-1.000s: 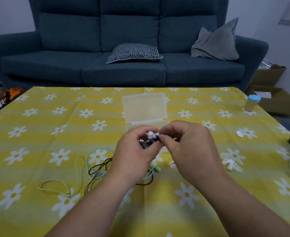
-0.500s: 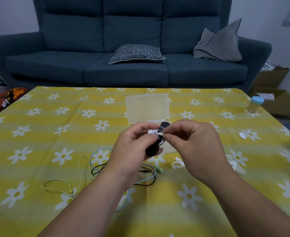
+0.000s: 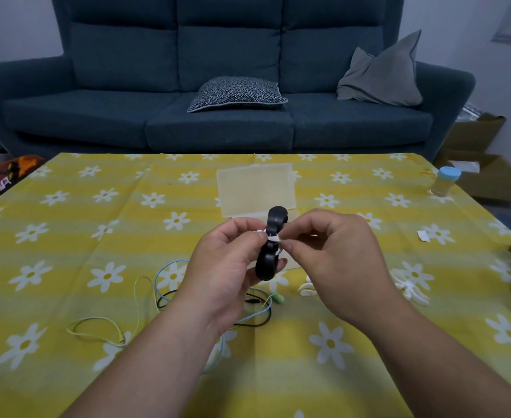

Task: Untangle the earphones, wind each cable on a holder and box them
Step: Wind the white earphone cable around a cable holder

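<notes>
Nearest to us, under the left hand (image 3: 227, 267), three thin cables lie loose on the bench (image 3: 67, 236): one black cable (image 3: 161, 300), one blue cable (image 3: 169, 263) and one pale green cable (image 3: 94, 319). The left fingers (image 3: 258, 236) are curled around one black holder (image 3: 271, 248), which is smooth, upright and rounded at both ends. The right hand (image 3: 338, 260) pinches a white cable (image 3: 274, 237) at the holder's middle. Right of these fingers lie a white holder (image 3: 307, 290) and a second white holder (image 3: 411, 292). Beyond the fingers stands one flat clear plastic box (image 3: 255, 188), then a blue sofa (image 3: 227, 125) with two cushions.
</notes>
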### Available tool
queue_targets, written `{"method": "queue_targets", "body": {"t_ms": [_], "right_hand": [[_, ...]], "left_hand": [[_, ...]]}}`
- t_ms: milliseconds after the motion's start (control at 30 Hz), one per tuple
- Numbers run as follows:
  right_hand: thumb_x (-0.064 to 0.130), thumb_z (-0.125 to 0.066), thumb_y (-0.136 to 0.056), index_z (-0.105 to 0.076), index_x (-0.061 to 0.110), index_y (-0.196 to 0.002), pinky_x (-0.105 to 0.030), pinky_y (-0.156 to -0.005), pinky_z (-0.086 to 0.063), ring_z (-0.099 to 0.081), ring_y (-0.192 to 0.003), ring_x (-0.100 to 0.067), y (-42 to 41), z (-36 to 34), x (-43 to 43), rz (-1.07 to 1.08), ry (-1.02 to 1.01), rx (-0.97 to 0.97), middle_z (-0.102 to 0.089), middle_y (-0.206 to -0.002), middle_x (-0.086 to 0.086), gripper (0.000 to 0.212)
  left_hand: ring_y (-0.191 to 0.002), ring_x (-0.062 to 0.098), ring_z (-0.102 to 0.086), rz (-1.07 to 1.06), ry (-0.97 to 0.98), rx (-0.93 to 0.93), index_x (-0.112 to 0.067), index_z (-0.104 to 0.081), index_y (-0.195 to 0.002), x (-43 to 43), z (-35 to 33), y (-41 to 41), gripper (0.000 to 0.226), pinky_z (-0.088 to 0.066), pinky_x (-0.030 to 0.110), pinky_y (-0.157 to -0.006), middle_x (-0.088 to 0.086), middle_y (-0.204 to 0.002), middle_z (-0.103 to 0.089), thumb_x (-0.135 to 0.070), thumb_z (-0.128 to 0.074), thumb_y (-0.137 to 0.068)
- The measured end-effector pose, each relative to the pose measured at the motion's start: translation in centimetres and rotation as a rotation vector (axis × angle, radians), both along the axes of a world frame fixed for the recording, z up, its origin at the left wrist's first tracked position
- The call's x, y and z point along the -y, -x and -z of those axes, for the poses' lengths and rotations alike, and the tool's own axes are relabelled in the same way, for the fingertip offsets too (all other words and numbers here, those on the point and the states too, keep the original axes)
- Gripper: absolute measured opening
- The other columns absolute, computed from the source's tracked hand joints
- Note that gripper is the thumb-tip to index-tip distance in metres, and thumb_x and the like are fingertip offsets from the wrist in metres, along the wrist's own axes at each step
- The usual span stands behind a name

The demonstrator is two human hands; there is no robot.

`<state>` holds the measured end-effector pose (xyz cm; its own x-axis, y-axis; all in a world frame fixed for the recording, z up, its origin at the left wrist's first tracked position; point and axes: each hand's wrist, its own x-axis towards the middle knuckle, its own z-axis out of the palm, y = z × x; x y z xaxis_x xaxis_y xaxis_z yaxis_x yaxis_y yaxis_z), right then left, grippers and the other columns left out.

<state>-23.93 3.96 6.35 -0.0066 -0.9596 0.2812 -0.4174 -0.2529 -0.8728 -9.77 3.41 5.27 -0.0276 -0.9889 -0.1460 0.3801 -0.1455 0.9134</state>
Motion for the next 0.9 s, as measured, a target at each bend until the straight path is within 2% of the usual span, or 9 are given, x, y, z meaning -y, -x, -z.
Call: {"method": "queue_targets", "body": {"t_ms": [67, 167, 233, 300, 533, 667, 900], "right_hand": [[0.001, -0.075, -0.080, -0.073, 0.024, -0.075, -0.029, -0.077, -0.057, -0.070, -0.080, -0.004, 0.1, 0.0, 0.0, -0.003, -0.007, -0.008, -0.074, -0.078, 0.012, 0.023], [0.006, -0.076, -0.078, -0.071, 0.025, -0.074, -0.038, -0.081, -0.058, -0.070, -0.083, -0.009, 0.0, 0.3, 0.0, 0.010, -0.015, -0.023, -0.073, -0.078, 0.010, 0.019], [0.017, -0.078, -0.074, -0.070, 0.025, -0.074, -0.043, -0.079, -0.057, -0.070, -0.083, -0.016, -0.1, 0.4, 0.0, 0.008, -0.023, -0.013, -0.072, -0.078, 0.007, 0.011], [0.020, -0.081, -0.075, -0.070, 0.024, -0.073, -0.043, -0.074, -0.057, -0.070, -0.079, -0.019, -0.1, 0.4, 0.0, 0.001, -0.035, -0.011, -0.072, -0.076, 0.005, 0.012], [0.010, -0.079, -0.081, -0.070, 0.021, -0.072, -0.028, -0.063, -0.055, -0.068, -0.065, -0.011, 0.2, -0.6, 0.0, -0.023, -0.047, -0.039, -0.070, -0.069, 0.004, 0.016], [0.007, -0.079, -0.079, -0.069, 0.019, -0.069, -0.012, -0.057, -0.045, -0.064, -0.063, -0.004, 0.3, -0.9, -0.1, -0.020, -0.016, -0.079, -0.065, -0.078, 0.005, 0.018], [-0.003, -0.079, -0.077, -0.071, 0.010, -0.069, -0.009, -0.058, -0.047, -0.065, -0.059, -0.002, 0.3, -1.3, -0.2, -0.061, -0.032, 0.006, -0.066, -0.087, -0.002, 0.017]], "left_hand": [[-0.077, 0.029, -0.063, 0.004, 0.002, 0.003, -0.009, -0.065, -0.081, 0.0, 0.0, 0.0, 0.019, -0.058, 0.035, -0.064, 0.016, -0.085, -0.068, 0.004, -0.056, -0.091], [-0.075, 0.030, -0.061, -0.004, 0.010, 0.023, -0.009, -0.064, -0.082, 0.0, 0.0, 0.1, 0.019, -0.057, 0.032, -0.059, 0.016, -0.084, -0.066, 0.006, -0.056, -0.090], [-0.072, 0.028, -0.059, -0.008, 0.024, 0.047, -0.010, -0.064, -0.082, 0.1, 0.0, 0.2, 0.019, -0.053, 0.029, -0.054, 0.015, -0.083, -0.064, 0.006, -0.057, -0.089], [-0.071, 0.029, -0.059, -0.002, 0.032, 0.055, -0.010, -0.063, -0.081, 0.1, 0.0, 0.2, 0.019, -0.053, 0.030, -0.055, 0.015, -0.083, -0.063, 0.006, -0.057, -0.089], [-0.072, 0.032, -0.060, 0.066, 0.040, -0.012, -0.010, -0.061, -0.081, 0.1, -0.3, -0.2, 0.020, -0.053, 0.030, -0.054, 0.019, -0.087, -0.063, 0.006, -0.055, -0.089], [-0.071, 0.032, -0.058, 0.070, 0.033, -0.016, -0.010, -0.060, -0.080, 0.0, -0.3, -0.1, 0.021, -0.054, 0.030, -0.054, 0.019, -0.084, -0.062, 0.008, -0.053, -0.089], [-0.069, 0.028, -0.060, 0.076, 0.042, -0.032, -0.010, -0.059, -0.077, 0.1, -0.3, 0.1, 0.025, -0.059, 0.035, -0.061, 0.019, -0.083, -0.064, 0.010, -0.051, -0.089]]}}
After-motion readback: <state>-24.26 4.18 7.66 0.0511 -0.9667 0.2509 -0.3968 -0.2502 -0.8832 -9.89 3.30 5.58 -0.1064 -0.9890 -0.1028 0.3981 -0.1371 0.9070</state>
